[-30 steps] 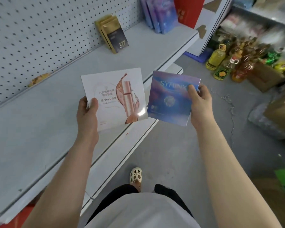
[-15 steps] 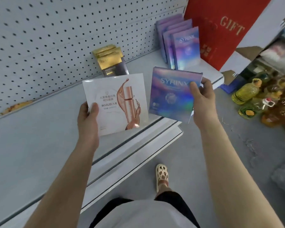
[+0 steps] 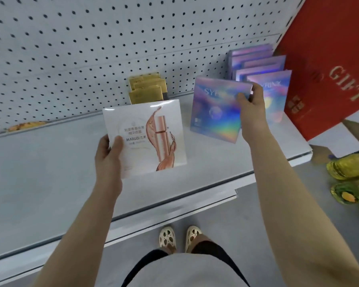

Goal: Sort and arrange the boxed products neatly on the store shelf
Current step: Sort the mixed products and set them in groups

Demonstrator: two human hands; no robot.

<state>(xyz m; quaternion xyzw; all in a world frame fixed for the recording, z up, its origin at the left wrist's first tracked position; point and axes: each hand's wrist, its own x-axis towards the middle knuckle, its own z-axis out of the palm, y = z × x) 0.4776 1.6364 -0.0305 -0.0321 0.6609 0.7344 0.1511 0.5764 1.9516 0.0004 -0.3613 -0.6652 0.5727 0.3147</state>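
Note:
My left hand [image 3: 109, 156] grips the lower left corner of a flat white box [image 3: 149, 133] printed with a rose-gold bottle, held above the grey shelf [image 3: 39, 183]. My right hand [image 3: 252, 104] grips the top right corner of a holographic purple box [image 3: 215, 112], held over the shelf just left of a row of several matching purple boxes [image 3: 257, 65] that stand upright at the shelf's right end. A small stack of gold boxes [image 3: 146, 89] stands against the pegboard, partly hidden behind the white box.
A white pegboard [image 3: 91, 38] backs the shelf. A large red gift box [image 3: 327, 65] leans at the right end, touching the purple row. Yellow oil bottles [image 3: 348, 168] lie on the floor to the right. My feet in cream sandals [image 3: 179, 238] stand at the shelf's front edge.
Both hands have moved forward over the shelf with their boxes. The purple box has travelled closer to the row of matching purple boxes, and the view has turned to face the shelf.

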